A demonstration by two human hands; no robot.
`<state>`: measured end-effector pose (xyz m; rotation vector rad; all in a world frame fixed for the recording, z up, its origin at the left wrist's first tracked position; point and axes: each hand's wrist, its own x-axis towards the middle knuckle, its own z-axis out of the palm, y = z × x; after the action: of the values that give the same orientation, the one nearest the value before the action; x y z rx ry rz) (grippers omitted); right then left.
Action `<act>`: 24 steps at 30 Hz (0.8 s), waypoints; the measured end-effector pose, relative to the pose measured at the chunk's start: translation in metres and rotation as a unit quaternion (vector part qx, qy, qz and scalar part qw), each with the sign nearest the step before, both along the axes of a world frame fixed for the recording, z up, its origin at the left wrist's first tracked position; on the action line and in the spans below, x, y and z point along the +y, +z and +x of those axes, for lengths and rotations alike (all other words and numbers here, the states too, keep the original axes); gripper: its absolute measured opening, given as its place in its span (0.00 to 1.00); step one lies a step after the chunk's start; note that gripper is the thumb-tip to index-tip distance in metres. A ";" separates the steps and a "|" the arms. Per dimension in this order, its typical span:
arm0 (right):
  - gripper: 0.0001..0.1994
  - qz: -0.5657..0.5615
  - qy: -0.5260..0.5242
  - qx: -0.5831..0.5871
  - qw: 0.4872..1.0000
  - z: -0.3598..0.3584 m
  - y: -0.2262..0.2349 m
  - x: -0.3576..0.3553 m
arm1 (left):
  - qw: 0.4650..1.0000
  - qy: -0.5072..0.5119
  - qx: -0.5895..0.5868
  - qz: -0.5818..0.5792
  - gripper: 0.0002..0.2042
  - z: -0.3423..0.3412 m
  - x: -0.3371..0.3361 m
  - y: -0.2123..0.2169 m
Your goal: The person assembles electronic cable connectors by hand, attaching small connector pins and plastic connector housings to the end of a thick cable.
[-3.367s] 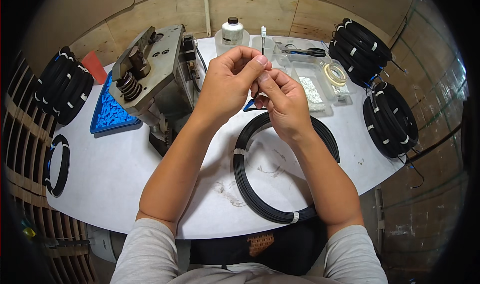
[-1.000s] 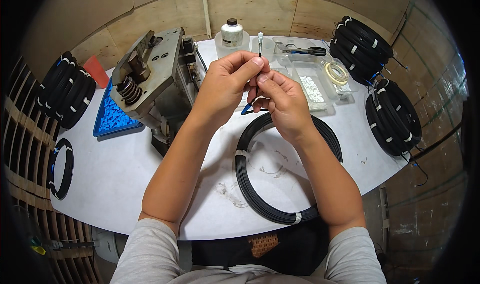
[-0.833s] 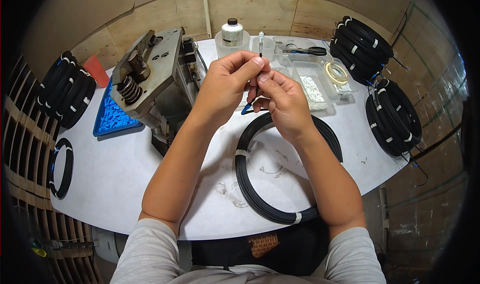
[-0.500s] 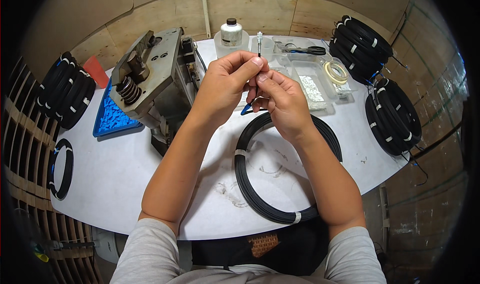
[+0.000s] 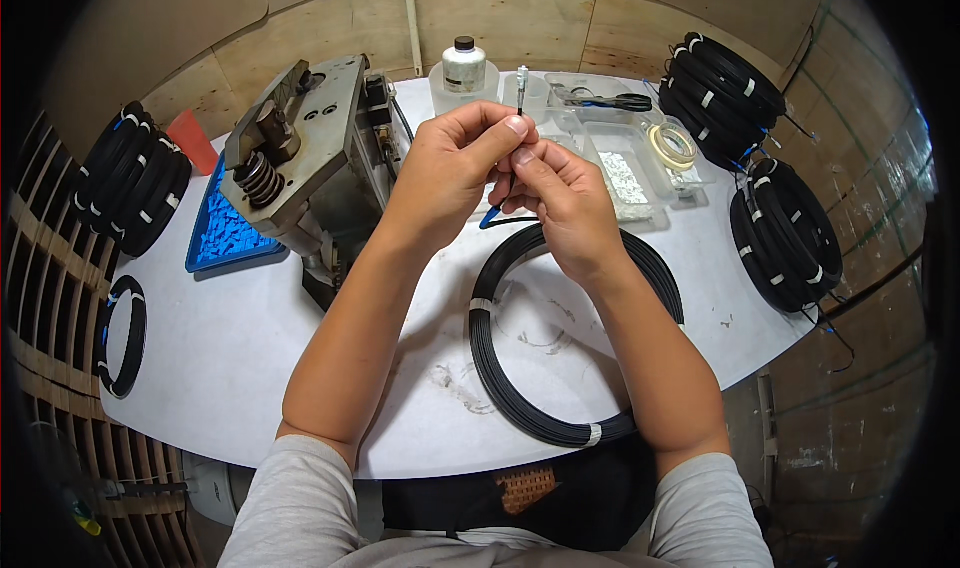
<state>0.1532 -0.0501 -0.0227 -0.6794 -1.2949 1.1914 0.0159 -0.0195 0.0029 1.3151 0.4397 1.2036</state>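
White bottle (image 5: pixel 464 65) with dark cap at twelve o'clock on the table; clear plastic boxes (image 5: pixel 628 173) at one o'clock, maybe holding white bits.

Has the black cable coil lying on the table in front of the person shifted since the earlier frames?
No. The black cable coil lies in the same spot on the white table, same gap to the grey press machine.
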 end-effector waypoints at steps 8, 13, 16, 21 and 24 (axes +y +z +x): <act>0.12 -0.044 0.007 0.008 0.999 -0.003 0.007 -0.006 | 1.000 -0.001 0.005 -0.004 0.09 -0.002 0.002 -0.001; 0.12 -0.033 0.010 -0.010 0.999 -0.001 0.006 -0.005 | 1.000 0.002 -0.008 -0.001 0.09 0.000 0.001 -0.001; 0.12 -0.016 0.011 -0.014 1.000 -0.002 0.006 -0.005 | 1.000 -0.004 -0.011 -0.002 0.09 -0.001 0.000 0.000; 0.12 -0.026 0.013 -0.008 1.000 -0.002 0.005 -0.004 | 1.000 -0.004 -0.006 0.005 0.10 -0.001 0.001 0.000; 0.12 -0.027 0.021 -0.005 0.999 0.000 0.006 -0.005 | 1.000 -0.007 0.004 0.008 0.10 -0.002 0.000 0.001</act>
<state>0.1533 -0.0552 -0.0168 -0.7014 -1.2952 1.2634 0.0136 -0.0196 0.0035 1.3350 0.4264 1.1923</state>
